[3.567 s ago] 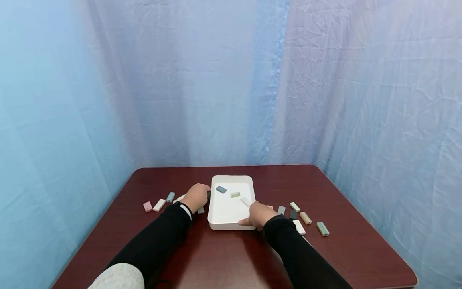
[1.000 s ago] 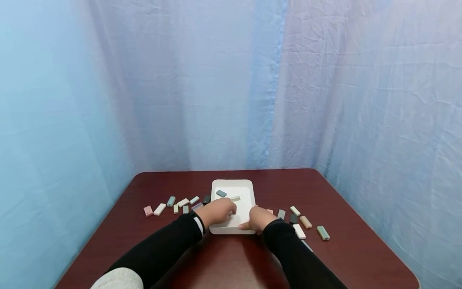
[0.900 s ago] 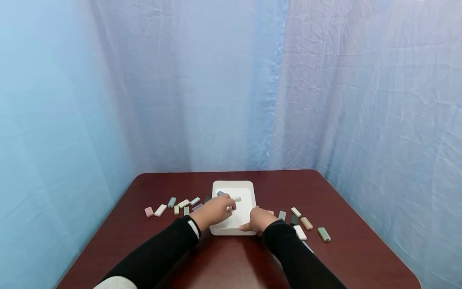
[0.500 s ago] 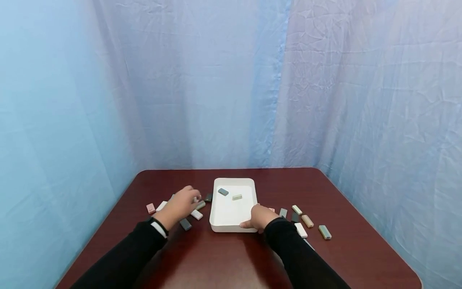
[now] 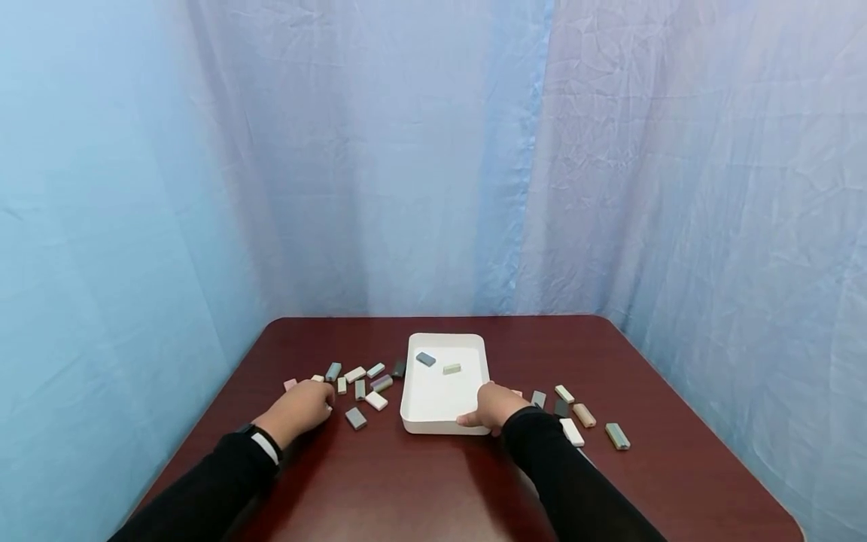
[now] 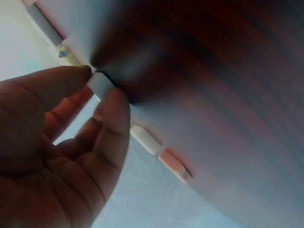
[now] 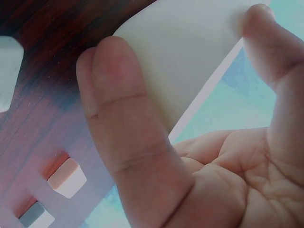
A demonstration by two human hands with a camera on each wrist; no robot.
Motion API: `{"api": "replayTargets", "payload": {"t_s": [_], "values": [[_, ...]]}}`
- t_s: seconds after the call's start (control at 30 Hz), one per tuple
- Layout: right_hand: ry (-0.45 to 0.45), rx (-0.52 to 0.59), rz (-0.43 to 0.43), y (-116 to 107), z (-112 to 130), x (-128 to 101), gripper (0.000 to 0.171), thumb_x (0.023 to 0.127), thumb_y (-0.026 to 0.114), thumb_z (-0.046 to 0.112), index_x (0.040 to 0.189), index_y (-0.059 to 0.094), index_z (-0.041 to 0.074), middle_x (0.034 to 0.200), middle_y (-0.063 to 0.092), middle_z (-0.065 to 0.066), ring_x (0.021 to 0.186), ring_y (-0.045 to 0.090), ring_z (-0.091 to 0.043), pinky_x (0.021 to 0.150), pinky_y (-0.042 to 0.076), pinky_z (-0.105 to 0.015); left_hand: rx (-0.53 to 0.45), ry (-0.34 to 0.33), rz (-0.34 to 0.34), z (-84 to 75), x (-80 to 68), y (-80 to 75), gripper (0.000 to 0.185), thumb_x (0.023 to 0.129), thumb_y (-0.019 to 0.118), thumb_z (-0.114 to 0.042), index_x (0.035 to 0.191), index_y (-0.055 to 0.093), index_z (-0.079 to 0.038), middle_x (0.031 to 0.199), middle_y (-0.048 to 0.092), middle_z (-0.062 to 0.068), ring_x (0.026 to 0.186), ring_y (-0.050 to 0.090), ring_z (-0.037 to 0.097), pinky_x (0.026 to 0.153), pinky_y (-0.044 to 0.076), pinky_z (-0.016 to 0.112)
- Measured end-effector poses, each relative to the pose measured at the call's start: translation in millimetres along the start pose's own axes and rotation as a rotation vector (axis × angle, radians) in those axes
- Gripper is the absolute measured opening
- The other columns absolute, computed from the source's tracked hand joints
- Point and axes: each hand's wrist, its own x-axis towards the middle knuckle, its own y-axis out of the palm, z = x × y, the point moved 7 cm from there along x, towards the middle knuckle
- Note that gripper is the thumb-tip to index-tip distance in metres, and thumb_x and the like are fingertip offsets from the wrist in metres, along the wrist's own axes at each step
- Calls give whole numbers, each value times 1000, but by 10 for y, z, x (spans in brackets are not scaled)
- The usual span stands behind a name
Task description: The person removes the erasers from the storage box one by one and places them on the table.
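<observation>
two small blocks sit in the shallow white plastic tray point(image 5: 440, 395). my right hand point(image 5: 493, 406) grips its near right corner, and my left hand point(image 5: 301, 406) pinches a small white rectangular block point(image 6: 100, 84) on the dark red wooden table point(image 5: 433, 482), left of the tray.

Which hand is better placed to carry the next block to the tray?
Left. The left hand already pinches a white block among the loose blocks left of the tray. The right hand grips the tray's near corner, probably steadying it.
</observation>
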Motion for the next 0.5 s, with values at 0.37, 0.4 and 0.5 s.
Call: {"api": "replayTargets", "payload": {"t_s": [0.37, 0.4, 0.5], "values": [[-11, -8, -6, 2, 9, -39, 53, 92, 79, 56, 83, 69, 4, 62, 64, -8, 56, 62, -23, 89, 51, -47, 54, -1, 30, -41, 17, 16, 12, 96, 66, -2, 90, 71, -11, 85, 69, 2, 71, 55, 16, 68, 47, 35], [-19, -12, -8, -6, 18, -49, 53, 92, 79, 56, 83, 69, 4, 62, 63, -8, 56, 62, -23, 90, 51, -47, 54, -5, 42, -44, 13, 10, 9, 97, 68, -3, 93, 72, -11, 87, 69, 2, 72, 54, 16, 68, 46, 35], [-30, -17, -2, -19, 27, -66, 53, 93, 78, 56, 81, 69, 4, 62, 64, -9, 56, 62, -23, 96, 51, -50, 62, -32, 71, -82, 5, -35, 4, 95, 73, -8, 98, 71, -9, 88, 67, 4, 71, 56, 18, 66, 46, 35]]}}
